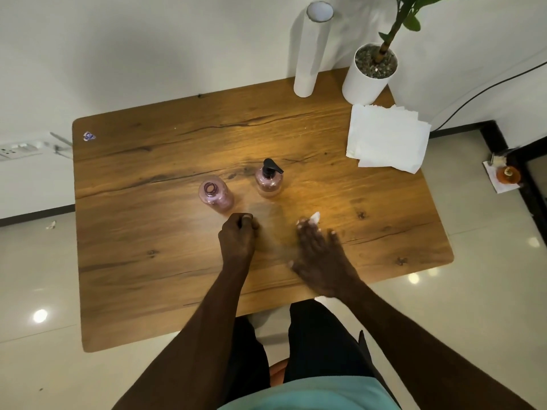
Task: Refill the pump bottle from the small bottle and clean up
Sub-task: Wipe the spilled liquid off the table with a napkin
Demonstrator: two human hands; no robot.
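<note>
Here we press our right hand (318, 253) flat, fingers spread, over a white tissue (314, 217) on the table (148, 261). Left hand (238, 235) curled into a fist; contents unclear. Pump bottle (268, 182) upright beside uncapped small bottle (216, 195), just beyond.

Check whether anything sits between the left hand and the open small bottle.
Nothing visible does. The left hand, closed in a fist, rests just in front of the small bottle, with only bare table between them. The pump bottle stands off to the right.
</note>
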